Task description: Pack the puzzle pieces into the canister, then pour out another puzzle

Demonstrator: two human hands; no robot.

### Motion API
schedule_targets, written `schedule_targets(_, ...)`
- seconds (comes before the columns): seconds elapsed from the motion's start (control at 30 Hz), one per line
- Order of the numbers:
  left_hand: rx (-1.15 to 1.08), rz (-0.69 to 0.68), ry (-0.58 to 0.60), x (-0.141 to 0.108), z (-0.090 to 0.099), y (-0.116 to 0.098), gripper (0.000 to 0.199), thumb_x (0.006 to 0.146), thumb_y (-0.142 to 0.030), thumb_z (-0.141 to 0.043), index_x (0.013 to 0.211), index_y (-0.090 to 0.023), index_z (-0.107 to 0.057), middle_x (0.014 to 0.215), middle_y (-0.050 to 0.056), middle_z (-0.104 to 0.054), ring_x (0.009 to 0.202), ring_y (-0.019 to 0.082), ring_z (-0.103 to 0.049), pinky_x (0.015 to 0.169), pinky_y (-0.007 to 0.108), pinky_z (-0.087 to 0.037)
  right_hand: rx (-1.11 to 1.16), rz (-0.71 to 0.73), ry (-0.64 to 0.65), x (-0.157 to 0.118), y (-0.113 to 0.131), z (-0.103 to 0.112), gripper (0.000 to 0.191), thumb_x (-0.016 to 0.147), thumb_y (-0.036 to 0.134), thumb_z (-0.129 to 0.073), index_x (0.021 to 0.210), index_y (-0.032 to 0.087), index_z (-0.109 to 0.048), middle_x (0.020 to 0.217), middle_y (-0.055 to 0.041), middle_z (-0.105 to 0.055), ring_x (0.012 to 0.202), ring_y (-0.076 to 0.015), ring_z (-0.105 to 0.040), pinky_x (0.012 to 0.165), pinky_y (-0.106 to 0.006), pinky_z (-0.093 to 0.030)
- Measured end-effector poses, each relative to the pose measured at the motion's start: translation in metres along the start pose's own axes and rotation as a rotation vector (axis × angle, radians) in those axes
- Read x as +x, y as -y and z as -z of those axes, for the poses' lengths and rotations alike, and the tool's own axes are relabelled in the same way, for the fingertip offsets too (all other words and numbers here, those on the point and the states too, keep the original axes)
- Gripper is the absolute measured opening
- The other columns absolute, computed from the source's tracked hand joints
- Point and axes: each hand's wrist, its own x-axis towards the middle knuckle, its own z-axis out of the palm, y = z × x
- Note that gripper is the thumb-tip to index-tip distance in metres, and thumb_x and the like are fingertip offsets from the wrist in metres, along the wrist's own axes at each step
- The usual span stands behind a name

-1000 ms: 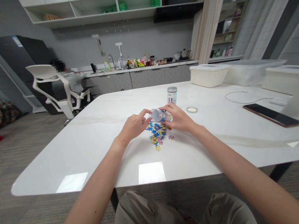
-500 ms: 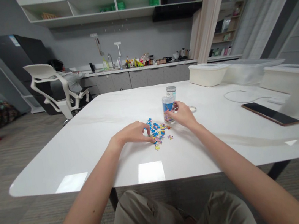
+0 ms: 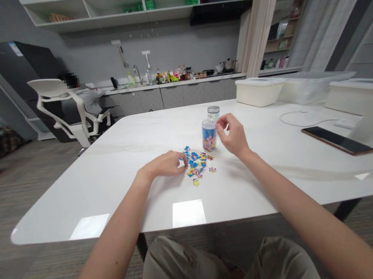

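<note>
Now the can (image 3: 209,136) stands upright just left of the right hand (image 3: 235,135), which no longer wraps around it, so it appears set aside. Both hands have curled fingers; whether either holds anything, I cannot tell. Beside the left hand (image 3: 165,164), puzzle pieces (image 3: 195,163) lie heaped loosely: blue, yellow and pink.

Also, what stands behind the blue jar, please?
Behind the blue jar stands a second jar with a silver lid. Its lid and upper part show; the blue jar and the right hand cover the lower part, so its base cannot be seen.
</note>
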Motion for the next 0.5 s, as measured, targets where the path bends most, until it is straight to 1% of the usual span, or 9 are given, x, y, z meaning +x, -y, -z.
schedule_targets(0.03,-0.001,0.001,0.006,0.0,0.0,0.0,0.027,0.075,-0.023,-0.056,0.098,-0.018,-0.069,0.077,0.002,-0.069,0.07,0.016,-0.061,0.068,0.024,-0.043,0.026,0.051,0.104,-0.001,0.004,0.0,0.009,0.084,0.023,-0.051,0.08,0.018,-0.057,0.075,-0.0032,-0.057,0.069,-0.0158,-0.053,0.067,-0.028,-0.043)
schedule_targets(0.1,-0.01,0.004,0.013,0.0,-0.001,0.0,0.027,0.075,-0.023,-0.056,0.098,-0.018,-0.068,0.075,0.002,-0.068,0.069,0.015,-0.061,0.067,0.024,-0.043,0.079,0.106,0.379,-0.006,0.009,-0.005,0.011,0.082,0.018,-0.053,0.074,0.017,-0.06,0.067,-0.0005,-0.056,0.061,-0.0129,-0.049,0.062,-0.026,-0.04)
schedule_targets(0.13,-0.013,0.006,0.012,0.0,-0.001,0.0,0.027,0.075,-0.023,-0.055,0.098,-0.018,-0.067,0.074,0.002,-0.067,0.068,0.015,-0.061,0.067,0.024,-0.043,0.1,0.118,0.522,-0.01,0.011,-0.009,0.01,0.082,0.017,-0.055,0.076,0.016,-0.063,0.065,0.0004,-0.055,0.059,-0.0117,-0.048,0.06,-0.025,-0.038)
schedule_targets(0.17,-0.013,0.009,0.009,0.0,-0.001,0.001,0.027,0.075,-0.024,-0.055,0.099,-0.018,-0.067,0.075,0.002,-0.067,0.068,0.016,-0.061,0.067,0.024,-0.043,0.115,0.133,0.647,-0.013,0.012,-0.013,0.01,0.082,0.017,-0.057,0.082,0.016,-0.067,0.064,0.0013,-0.054,0.058,-0.0113,-0.047,0.06,-0.024,-0.037)
schedule_targets(0.23,-0.002,0.018,0.001,0.0,-0.001,0.001,0.03,0.075,-0.026,-0.056,0.102,-0.018,-0.065,0.075,0.002,-0.067,0.069,0.016,-0.06,0.068,0.025,-0.042,0.114,0.167,0.833,-0.02,0.013,-0.021,0.018,0.079,0.019,-0.064,0.096,0.016,-0.07,0.068,0.0015,-0.053,0.062,-0.0111,-0.047,0.062,-0.024,-0.037)
schedule_targets(0.27,0.008,0.023,0.0,0.0,-0.001,0.002,0.031,0.075,-0.026,-0.056,0.104,-0.018,-0.065,0.075,0.002,-0.067,0.069,0.016,-0.06,0.067,0.025,-0.042,0.107,0.163,0.891,-0.023,0.013,-0.024,0.022,0.078,0.019,-0.065,0.1,0.016,-0.07,0.07,0.0014,-0.053,0.063,-0.0108,-0.047,0.062,-0.023,-0.037)
schedule_targets(0.33,0.021,0.027,0.008,0.0,-0.001,0.003,0.032,0.075,-0.025,-0.055,0.105,-0.019,-0.064,0.073,0.001,-0.066,0.067,0.016,-0.06,0.066,0.025,-0.042,0.096,0.134,0.948,-0.025,0.013,-0.027,0.023,0.077,0.018,-0.066,0.1,0.016,-0.07,0.073,0.0014,-0.052,0.063,-0.01,-0.046,0.063,-0.023,-0.036)
schedule_targets(0.5,0.008,0.022,0.031,0.001,-0.002,0.003,0.027,0.076,-0.025,-0.053,0.1,-0.02,-0.065,0.068,0.0,-0.065,0.063,0.015,-0.058,0.063,0.024,-0.04,0.111,0.092,0.952,-0.025,0.012,-0.027,0.014,0.077,0.014,-0.063,0.089,0.016,-0.07,0.071,0.0022,-0.05,0.062,-0.0095,-0.046,0.062,-0.023,-0.036)
